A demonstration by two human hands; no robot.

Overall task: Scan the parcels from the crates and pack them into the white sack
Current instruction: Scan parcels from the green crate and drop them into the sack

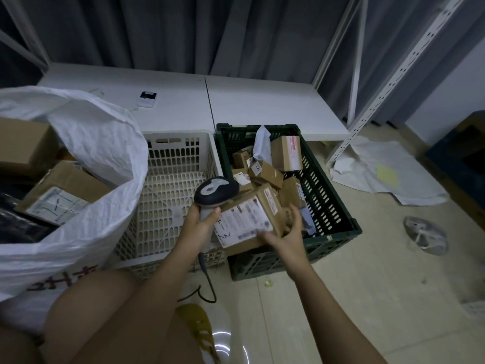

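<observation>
My left hand (202,222) grips the handle of a grey barcode scanner (216,190), whose head points toward the label of a cardboard parcel (249,222). My right hand (284,233) holds that parcel by its lower right corner, above the near rim of the dark green crate (330,206). Several more cardboard parcels (286,153) lie piled in the green crate. The white crate (168,195) to its left holds no parcels. The white sack (105,164) stands open at the left with several boxes (65,193) inside.
A low white table (236,106) runs behind the crates with a small device (147,99) on it. White shelf uprights (388,82) stand at the right. Crumpled white sheeting (388,169) and a round fan-like object (425,235) lie on the floor. The scanner cable (210,285) trails down.
</observation>
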